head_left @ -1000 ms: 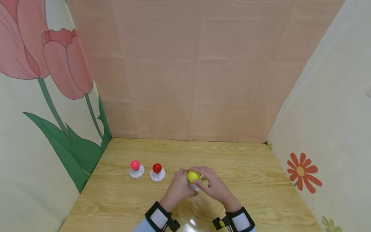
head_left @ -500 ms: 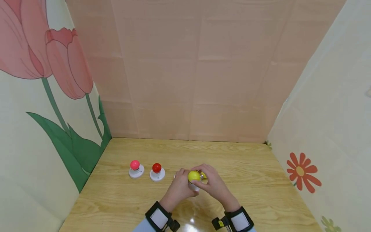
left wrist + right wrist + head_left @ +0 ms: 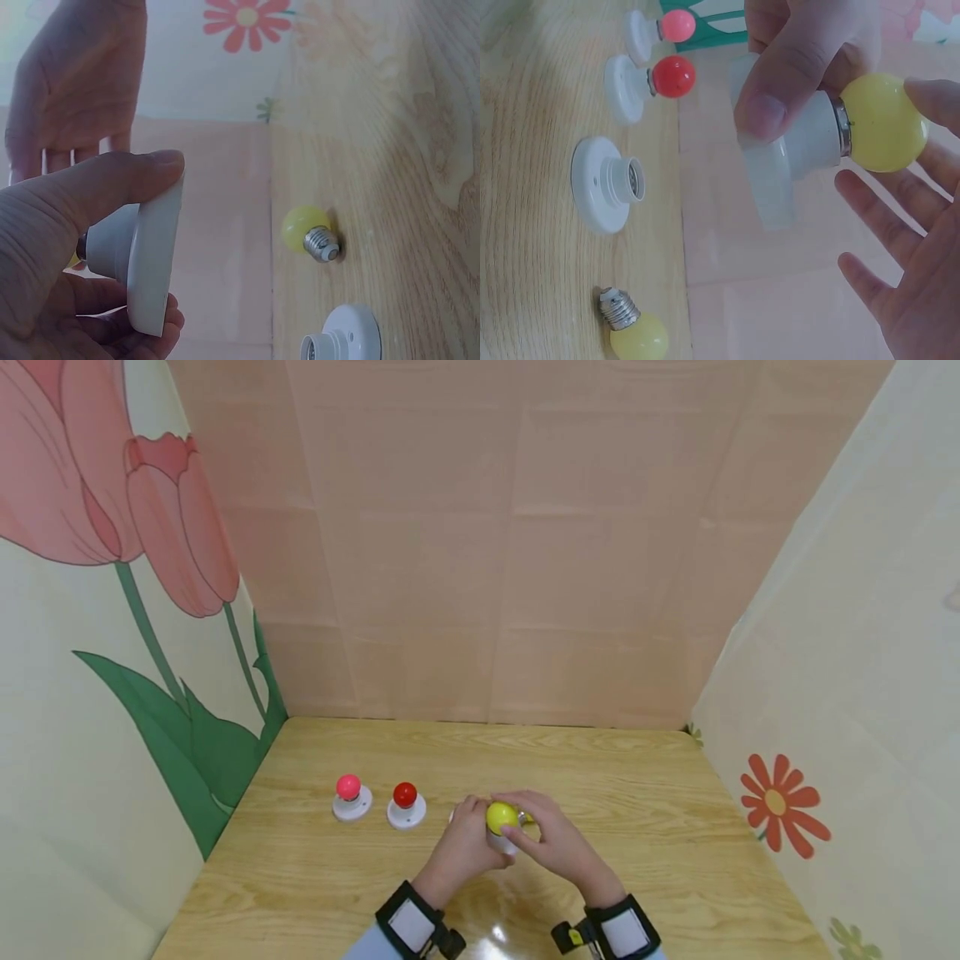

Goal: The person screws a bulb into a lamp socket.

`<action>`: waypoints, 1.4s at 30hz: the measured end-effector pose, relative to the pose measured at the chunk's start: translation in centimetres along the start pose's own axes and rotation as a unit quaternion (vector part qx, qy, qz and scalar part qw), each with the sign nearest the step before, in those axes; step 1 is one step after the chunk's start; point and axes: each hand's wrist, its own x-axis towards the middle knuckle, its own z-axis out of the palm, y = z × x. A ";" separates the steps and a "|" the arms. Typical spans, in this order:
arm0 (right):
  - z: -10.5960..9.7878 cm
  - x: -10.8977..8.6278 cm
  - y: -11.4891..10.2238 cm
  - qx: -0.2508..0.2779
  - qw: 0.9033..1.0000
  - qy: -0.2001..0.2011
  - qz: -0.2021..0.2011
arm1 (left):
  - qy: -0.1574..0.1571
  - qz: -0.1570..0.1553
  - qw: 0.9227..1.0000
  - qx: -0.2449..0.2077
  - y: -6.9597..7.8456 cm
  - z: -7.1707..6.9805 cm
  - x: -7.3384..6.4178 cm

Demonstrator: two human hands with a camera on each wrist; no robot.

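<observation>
Table (image 3: pixel 660 827) is topped in light wood grain; glare (image 3: pixel 492 947) is reflected toward its near edge. Behind table: creased tan backdrop (image 3: pixel 525 568) is hung. Left of table: white panel (image 3: pixel 60 802) is printed with pink tulips (image 3: pixel 183 535), green leaves (image 3: pixel 217 739). Right of table: white sheet (image 3: pixel 862 610) is printed with red flower (image 3: pixel 802 819), yellow-centred.

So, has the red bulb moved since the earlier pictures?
No. In the head view, the red bulb sits in the same place on the wooden table, judged against the table's far edge.
</observation>
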 end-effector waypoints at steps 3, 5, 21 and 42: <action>0.0 0.0 0.0 -0.004 1.000 -0.002 0.002 | -0.008 0.000 1.000 0.001 0.0 0.0 0.0; 0.1 0.0 -0.1 -0.008 1.000 0.001 0.005 | -0.013 0.002 1.000 0.000 0.0 0.0 0.0; 0.5 0.1 0.3 -0.039 0.998 0.033 0.021 | -0.005 -0.001 1.000 -0.007 -0.2 0.2 0.2; 1.0 0.3 -0.6 -0.091 0.991 0.073 0.070 | 0.024 0.042 0.998 0.031 -0.5 0.5 0.3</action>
